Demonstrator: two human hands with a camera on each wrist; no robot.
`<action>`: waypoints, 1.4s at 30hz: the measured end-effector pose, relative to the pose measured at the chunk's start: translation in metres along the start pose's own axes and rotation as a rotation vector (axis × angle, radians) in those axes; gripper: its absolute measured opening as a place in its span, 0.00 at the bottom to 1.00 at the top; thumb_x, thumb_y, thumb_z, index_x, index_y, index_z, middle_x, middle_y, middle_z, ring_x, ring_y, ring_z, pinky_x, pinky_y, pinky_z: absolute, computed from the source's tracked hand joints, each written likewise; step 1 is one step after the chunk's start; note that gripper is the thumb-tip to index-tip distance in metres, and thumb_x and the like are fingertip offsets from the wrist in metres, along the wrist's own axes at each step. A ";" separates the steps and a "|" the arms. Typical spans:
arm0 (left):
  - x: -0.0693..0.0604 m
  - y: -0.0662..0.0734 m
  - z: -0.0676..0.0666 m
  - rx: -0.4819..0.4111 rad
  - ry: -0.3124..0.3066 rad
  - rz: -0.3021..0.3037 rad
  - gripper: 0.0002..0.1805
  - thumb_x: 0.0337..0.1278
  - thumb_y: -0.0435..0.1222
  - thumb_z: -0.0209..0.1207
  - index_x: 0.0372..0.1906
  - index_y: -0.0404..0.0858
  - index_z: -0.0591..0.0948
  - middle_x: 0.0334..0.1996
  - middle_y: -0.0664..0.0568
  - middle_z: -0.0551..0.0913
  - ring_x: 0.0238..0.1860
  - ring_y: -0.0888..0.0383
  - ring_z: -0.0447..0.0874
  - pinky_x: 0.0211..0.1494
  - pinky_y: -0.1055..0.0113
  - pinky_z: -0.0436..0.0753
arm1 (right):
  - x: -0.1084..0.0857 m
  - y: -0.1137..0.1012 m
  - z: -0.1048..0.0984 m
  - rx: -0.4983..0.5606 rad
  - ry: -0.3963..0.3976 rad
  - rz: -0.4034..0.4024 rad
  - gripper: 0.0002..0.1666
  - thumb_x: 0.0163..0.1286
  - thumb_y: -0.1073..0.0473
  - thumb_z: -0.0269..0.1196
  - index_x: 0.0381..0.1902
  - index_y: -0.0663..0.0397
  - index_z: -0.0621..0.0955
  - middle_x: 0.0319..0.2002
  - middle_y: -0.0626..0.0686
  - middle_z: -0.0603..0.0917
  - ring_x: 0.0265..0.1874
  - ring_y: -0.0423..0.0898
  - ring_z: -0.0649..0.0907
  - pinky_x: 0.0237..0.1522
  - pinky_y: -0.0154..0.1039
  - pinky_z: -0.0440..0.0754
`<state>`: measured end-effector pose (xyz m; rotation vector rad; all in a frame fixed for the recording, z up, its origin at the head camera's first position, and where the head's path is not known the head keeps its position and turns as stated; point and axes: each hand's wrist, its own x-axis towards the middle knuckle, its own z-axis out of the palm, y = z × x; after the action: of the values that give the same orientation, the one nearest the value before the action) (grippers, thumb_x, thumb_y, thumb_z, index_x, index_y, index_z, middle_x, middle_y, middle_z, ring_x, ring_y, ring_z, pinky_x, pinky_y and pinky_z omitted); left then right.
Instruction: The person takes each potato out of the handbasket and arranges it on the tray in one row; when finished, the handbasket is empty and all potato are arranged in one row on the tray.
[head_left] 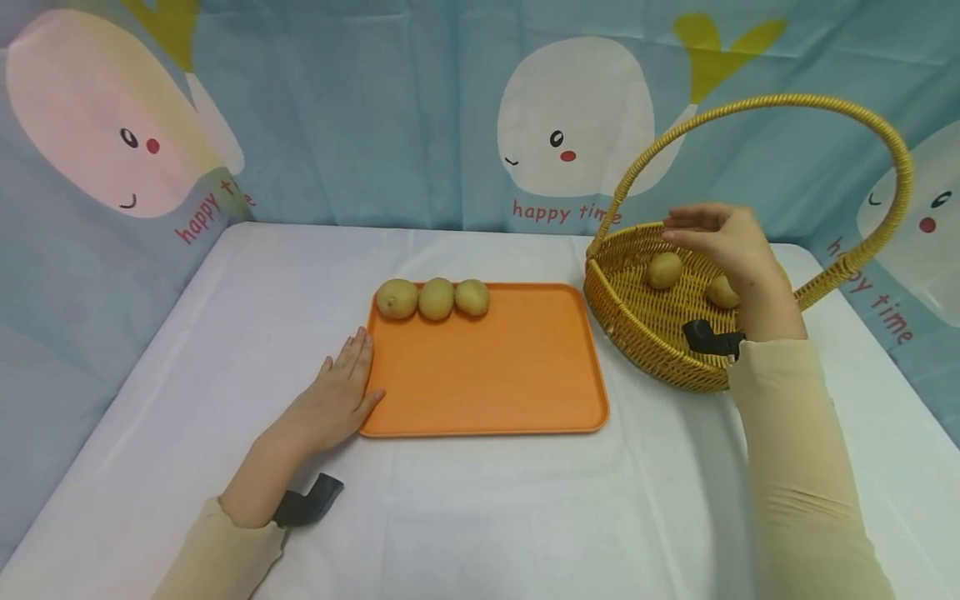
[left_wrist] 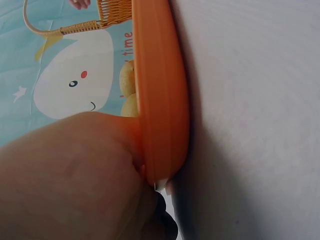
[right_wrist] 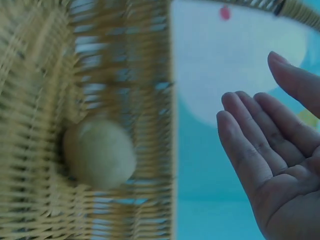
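Three potatoes point(head_left: 437, 299) sit in a row along the far left edge of an orange tray point(head_left: 487, 367). My left hand point(head_left: 337, 396) lies with straight fingers against the tray's left rim, its thumb over the edge. At the right stands a wicker basket point(head_left: 637, 333) with a tall arched handle. Over the basket, my right hand point(head_left: 720, 237) hovers with nothing in it, its fingers relaxed and apart from the thumb in the right wrist view. Inside the basket lie a potato point(head_left: 664, 271) and another potato point(head_left: 723, 292), partly hidden by the right wrist.
A white cloth point(head_left: 480, 517) covers the table. The basket's handle point(head_left: 795, 100) rises high behind and to the right of my right hand. A blue curtain with cartoon prints point(head_left: 375, 125) hangs along the table's back and sides.
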<state>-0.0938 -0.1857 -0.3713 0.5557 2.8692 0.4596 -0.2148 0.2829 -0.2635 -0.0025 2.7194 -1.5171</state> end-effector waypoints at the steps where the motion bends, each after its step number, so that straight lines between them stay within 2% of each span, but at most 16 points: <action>1: 0.000 0.000 0.000 -0.001 -0.001 0.001 0.40 0.69 0.41 0.49 0.70 0.21 0.45 0.71 0.29 0.40 0.71 0.34 0.40 0.67 0.37 0.48 | 0.002 0.004 -0.001 -0.019 0.004 0.003 0.33 0.61 0.48 0.66 0.62 0.56 0.74 0.47 0.39 0.81 0.45 0.34 0.77 0.58 0.38 0.70; 8: 0.001 -0.001 0.003 -0.008 -0.004 0.010 0.40 0.69 0.41 0.48 0.70 0.21 0.44 0.72 0.30 0.40 0.71 0.35 0.40 0.67 0.37 0.47 | 0.014 0.022 -0.005 -0.070 0.013 0.025 0.35 0.63 0.50 0.65 0.63 0.63 0.71 0.36 0.33 0.80 0.41 0.35 0.76 0.61 0.53 0.66; 12: 0.001 -0.001 0.002 -0.012 -0.002 0.008 0.40 0.69 0.41 0.48 0.70 0.21 0.44 0.72 0.31 0.40 0.71 0.35 0.39 0.67 0.37 0.47 | 0.021 0.029 -0.008 -0.098 -0.003 0.033 0.35 0.64 0.49 0.64 0.62 0.65 0.71 0.36 0.33 0.80 0.43 0.35 0.75 0.62 0.53 0.66; 18: 0.001 -0.002 0.003 -0.012 0.001 0.008 0.40 0.69 0.41 0.49 0.70 0.21 0.44 0.72 0.30 0.40 0.71 0.35 0.40 0.67 0.37 0.47 | 0.031 0.046 -0.012 -0.139 -0.049 0.021 0.33 0.65 0.52 0.63 0.62 0.68 0.71 0.37 0.32 0.80 0.40 0.30 0.75 0.59 0.51 0.69; 22: 0.001 -0.002 0.003 -0.015 0.000 0.006 0.40 0.69 0.41 0.49 0.70 0.21 0.44 0.72 0.30 0.40 0.71 0.35 0.39 0.67 0.37 0.47 | 0.034 0.055 -0.013 -0.148 -0.074 0.043 0.35 0.65 0.51 0.64 0.62 0.68 0.71 0.47 0.43 0.82 0.51 0.44 0.75 0.61 0.52 0.66; 25: 0.001 -0.002 0.003 -0.015 -0.007 0.003 0.40 0.69 0.41 0.48 0.71 0.22 0.43 0.72 0.31 0.39 0.71 0.35 0.39 0.67 0.37 0.47 | 0.036 0.060 -0.014 -0.132 -0.134 0.090 0.37 0.66 0.52 0.62 0.65 0.69 0.67 0.59 0.57 0.74 0.61 0.56 0.66 0.64 0.53 0.61; 28: 0.000 -0.002 0.002 -0.018 -0.007 0.005 0.40 0.69 0.41 0.48 0.70 0.21 0.43 0.72 0.31 0.39 0.71 0.35 0.39 0.67 0.37 0.47 | 0.037 0.063 -0.012 -0.107 -0.195 0.156 0.40 0.65 0.54 0.63 0.68 0.67 0.62 0.62 0.62 0.67 0.60 0.54 0.67 0.63 0.49 0.63; 31: 0.000 -0.002 0.002 -0.018 -0.006 0.003 0.40 0.69 0.41 0.48 0.70 0.22 0.43 0.72 0.31 0.39 0.71 0.35 0.39 0.67 0.37 0.47 | 0.039 0.067 -0.010 -0.090 -0.247 0.185 0.44 0.63 0.56 0.66 0.70 0.66 0.59 0.61 0.61 0.66 0.51 0.46 0.71 0.57 0.42 0.68; 32: 0.000 -0.003 0.001 -0.018 -0.006 0.001 0.40 0.69 0.41 0.48 0.71 0.22 0.43 0.72 0.31 0.39 0.71 0.35 0.38 0.67 0.37 0.47 | 0.040 0.068 -0.009 -0.094 -0.257 0.184 0.46 0.61 0.55 0.67 0.70 0.66 0.59 0.59 0.60 0.67 0.47 0.43 0.72 0.54 0.39 0.70; 36: 0.000 -0.003 0.001 -0.004 -0.003 0.001 0.40 0.69 0.41 0.48 0.70 0.22 0.43 0.72 0.31 0.39 0.71 0.35 0.39 0.67 0.37 0.47 | 0.045 0.079 -0.008 -0.115 -0.297 0.151 0.48 0.58 0.54 0.70 0.68 0.69 0.60 0.52 0.57 0.71 0.42 0.41 0.74 0.48 0.34 0.72; 40: 0.001 -0.002 0.002 0.004 0.009 0.012 0.40 0.69 0.41 0.49 0.70 0.20 0.44 0.71 0.29 0.41 0.71 0.34 0.41 0.67 0.37 0.48 | 0.052 0.091 -0.009 -0.126 -0.301 0.157 0.51 0.53 0.49 0.73 0.67 0.67 0.63 0.47 0.51 0.74 0.41 0.40 0.75 0.45 0.30 0.72; 42: 0.000 -0.002 0.001 0.003 0.008 0.011 0.40 0.69 0.41 0.49 0.70 0.21 0.44 0.71 0.29 0.41 0.71 0.34 0.40 0.67 0.37 0.48 | 0.052 0.091 -0.009 -0.127 -0.302 0.160 0.51 0.53 0.49 0.73 0.67 0.66 0.63 0.47 0.51 0.73 0.42 0.40 0.74 0.45 0.30 0.72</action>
<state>-0.0946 -0.1871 -0.3733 0.5710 2.8762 0.4604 -0.2659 0.3382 -0.3376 -0.0159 2.5032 -1.1922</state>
